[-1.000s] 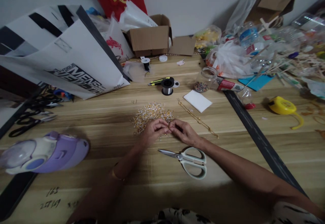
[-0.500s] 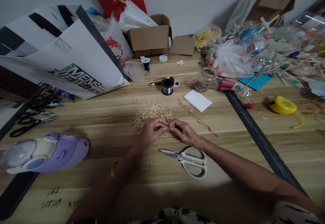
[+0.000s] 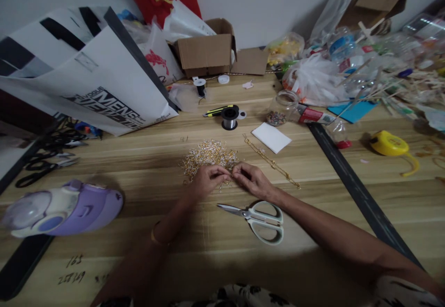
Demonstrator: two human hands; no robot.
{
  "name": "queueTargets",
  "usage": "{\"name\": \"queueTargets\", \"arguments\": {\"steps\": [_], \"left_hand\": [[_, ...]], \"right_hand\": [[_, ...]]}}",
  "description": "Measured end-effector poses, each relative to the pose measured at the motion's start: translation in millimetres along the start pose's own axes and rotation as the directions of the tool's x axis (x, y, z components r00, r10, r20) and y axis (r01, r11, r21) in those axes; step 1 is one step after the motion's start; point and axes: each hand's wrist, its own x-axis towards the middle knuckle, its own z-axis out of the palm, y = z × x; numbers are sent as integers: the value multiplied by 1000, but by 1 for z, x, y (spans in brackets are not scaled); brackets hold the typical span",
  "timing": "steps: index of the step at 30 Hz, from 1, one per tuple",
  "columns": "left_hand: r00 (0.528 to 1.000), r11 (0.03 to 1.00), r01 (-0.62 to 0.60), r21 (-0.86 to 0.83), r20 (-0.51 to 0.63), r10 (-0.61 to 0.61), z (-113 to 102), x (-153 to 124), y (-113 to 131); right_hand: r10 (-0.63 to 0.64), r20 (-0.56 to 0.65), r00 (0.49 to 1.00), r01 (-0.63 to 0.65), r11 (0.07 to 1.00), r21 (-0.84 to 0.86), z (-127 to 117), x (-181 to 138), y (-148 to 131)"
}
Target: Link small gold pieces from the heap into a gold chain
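A heap of small gold and silver beads or findings [image 3: 208,153] lies mid-table. At its near edge, my left hand [image 3: 209,179] is closed in a pinch, fingertips pointing right. Facing it, my right hand [image 3: 253,178] also pinches, its tips almost meeting the left ones. Whatever sits between the fingertips is too small to make out. To the right of the heap a thin gold chain [image 3: 271,162] lies stretched out. Scissors with pale handles [image 3: 255,218] rest just below my right hand, blades partly apart.
Behind the heap stand a wire spool [image 3: 229,118], a utility knife [image 3: 215,111] and a bead jar [image 3: 280,112]. A white card [image 3: 271,137] lies near the chain. At left are a purple bottle [image 3: 83,209] and a big paper bag [image 3: 114,84]; at right, a yellow tape measure [image 3: 388,143].
Both hands stay at the heap's near edge, with only slight finger movement. The whole view has shifted very slightly; nothing on the table has visibly moved.
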Motion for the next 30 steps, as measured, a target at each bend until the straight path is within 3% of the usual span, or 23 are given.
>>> {"name": "queueTargets", "arguments": {"steps": [3,7,20,30], "left_hand": [[998,987,50,-156,31,-46,0,1,-2],[998,972,57,-227,54,-46,0,2,-4],[997,970,72,-234,37,-66,0,2,-3],[994,959,72,-276,94,-47,-3,2,-9]], "right_hand": [[-9,-2,1000,9,1000,11,0,1,-1],[-28,13,1000,28,1000,-8,0,2,-3],[-72,-2,997,71,994,-83,0,2,0],[-51,28,998,53,997,-52,0,0,0]]}}
